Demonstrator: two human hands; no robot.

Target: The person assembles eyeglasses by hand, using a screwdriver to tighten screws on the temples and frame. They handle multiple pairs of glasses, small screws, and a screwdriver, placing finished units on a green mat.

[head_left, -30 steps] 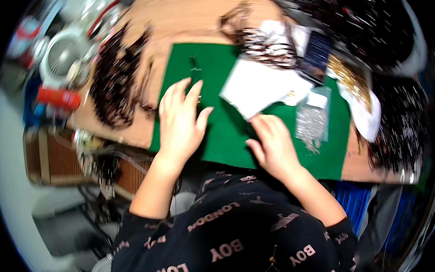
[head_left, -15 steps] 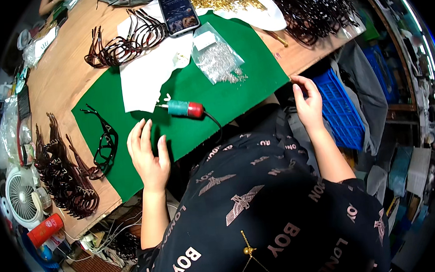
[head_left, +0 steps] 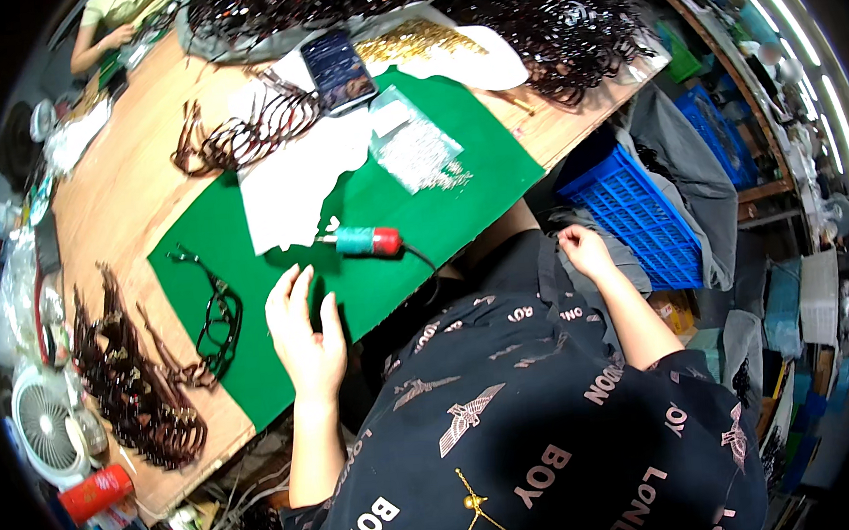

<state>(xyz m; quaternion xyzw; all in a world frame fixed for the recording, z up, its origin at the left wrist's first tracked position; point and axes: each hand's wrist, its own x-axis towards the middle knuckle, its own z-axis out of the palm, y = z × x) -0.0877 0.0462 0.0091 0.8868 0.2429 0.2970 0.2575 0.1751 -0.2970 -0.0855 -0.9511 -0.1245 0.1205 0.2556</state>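
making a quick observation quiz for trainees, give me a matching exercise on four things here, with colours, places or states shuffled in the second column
1. left hand
2. corded tool
3. crate
4. fan

A. blue, right of the green mat
B. white, at the far left
C. open, thumb apart from fingers
D. teal and red, lying on the mat

Pairs: 1-C, 2-D, 3-A, 4-B

Pale wooden table [head_left: 119, 198], cluttered shelving [head_left: 766, 190] along the right, bright strip lights [head_left: 843, 132]
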